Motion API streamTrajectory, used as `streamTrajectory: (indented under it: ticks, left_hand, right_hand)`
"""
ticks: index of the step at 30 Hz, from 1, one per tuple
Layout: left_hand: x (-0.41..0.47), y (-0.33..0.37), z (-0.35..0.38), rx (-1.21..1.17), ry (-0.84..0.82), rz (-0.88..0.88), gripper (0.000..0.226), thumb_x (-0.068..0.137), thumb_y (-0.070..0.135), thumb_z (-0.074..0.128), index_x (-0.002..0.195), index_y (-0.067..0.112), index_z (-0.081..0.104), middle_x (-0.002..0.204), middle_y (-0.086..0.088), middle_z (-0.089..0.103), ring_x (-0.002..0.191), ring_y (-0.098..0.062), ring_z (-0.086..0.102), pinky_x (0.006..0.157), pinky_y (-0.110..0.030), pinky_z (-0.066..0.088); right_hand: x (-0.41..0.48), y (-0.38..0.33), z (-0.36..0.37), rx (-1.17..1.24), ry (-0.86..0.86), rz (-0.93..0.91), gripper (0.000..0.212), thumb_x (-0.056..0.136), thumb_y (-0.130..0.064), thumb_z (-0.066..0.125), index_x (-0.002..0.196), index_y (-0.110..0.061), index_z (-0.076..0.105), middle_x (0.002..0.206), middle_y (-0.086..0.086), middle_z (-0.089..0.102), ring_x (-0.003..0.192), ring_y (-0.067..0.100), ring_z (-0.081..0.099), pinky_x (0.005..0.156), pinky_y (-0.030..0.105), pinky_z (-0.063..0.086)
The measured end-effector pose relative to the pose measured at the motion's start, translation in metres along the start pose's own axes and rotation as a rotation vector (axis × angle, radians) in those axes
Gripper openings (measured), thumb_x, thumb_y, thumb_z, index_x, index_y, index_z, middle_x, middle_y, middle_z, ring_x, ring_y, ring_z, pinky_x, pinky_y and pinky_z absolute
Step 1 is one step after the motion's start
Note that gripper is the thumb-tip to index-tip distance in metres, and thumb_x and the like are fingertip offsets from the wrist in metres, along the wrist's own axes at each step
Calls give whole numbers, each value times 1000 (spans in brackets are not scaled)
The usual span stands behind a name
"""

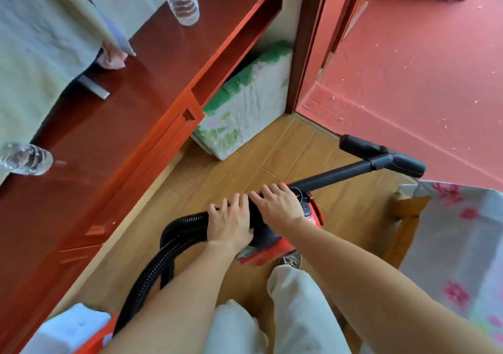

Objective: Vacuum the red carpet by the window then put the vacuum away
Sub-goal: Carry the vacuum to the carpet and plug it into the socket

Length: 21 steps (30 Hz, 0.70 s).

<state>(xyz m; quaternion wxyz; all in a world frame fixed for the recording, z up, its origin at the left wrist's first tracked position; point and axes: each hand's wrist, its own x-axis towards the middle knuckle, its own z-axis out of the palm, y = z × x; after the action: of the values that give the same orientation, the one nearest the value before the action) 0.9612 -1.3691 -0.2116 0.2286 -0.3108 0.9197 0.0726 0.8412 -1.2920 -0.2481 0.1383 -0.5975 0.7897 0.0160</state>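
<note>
Crowding the vacuum (280,247) are a desk (109,135), a cushion (245,108) and a bed (457,244).

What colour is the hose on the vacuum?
Black and ribbed, seen in the head view: the hose loops down from the left hand.

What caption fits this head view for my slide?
Left hand grips the hose, right hand the wand, above the red vacuum; nozzle at the edge of the carpet.
</note>
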Motion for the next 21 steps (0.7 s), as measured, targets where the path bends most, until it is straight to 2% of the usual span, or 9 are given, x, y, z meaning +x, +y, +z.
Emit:
streamTrajectory:
  ticks: [2,5,8,10,14,21]
  left_hand:
    - [4,26,-33,29,43,38,58,82,40,67,130,18,43,124,0,54,114,-24,54,96,-45,40]
    - [17,62,-74,60,85,137,52,82,37,64,126,15,47,121,-2,58,112,-23,55,99,-39,39]
    - [42,91,-109,84,80,232,51,83,36,63,126,13,47,120,-5,59,111,-26,57,94,-38,42]
    - [62,109,-129,85,62,265,52,84,37,62,126,13,46,121,-6,59,110,-27,58,92,-39,44]
    - [107,144,-159,56,50,344,57,84,39,59,132,13,41,124,-7,58,114,-29,58,93,-41,47]
    - [169,209,-195,-8,10,424,63,85,44,62,134,11,38,128,-8,57,117,-28,58,95,-40,48]
  right_hand:
    - [-16,25,-31,-12,32,46,31,72,-17,76,101,-17,63,81,5,63,71,31,62,71,40,49]
    - [-34,65,-72,27,2,127,41,69,-13,77,108,-17,62,86,5,64,75,30,62,73,40,48]
    - [-41,102,-105,22,-64,168,52,83,-14,68,132,-17,51,113,7,61,102,32,60,92,40,43]
    - [-37,128,-121,1,-92,200,53,87,-16,63,137,-18,44,122,7,58,110,32,58,97,40,39]
    - [-25,183,-146,-69,-120,238,54,90,-24,64,139,-22,40,124,6,57,112,30,58,98,39,40]
    - [-20,266,-178,-102,-80,338,37,96,-25,56,132,-24,48,122,6,59,115,30,58,104,40,39]
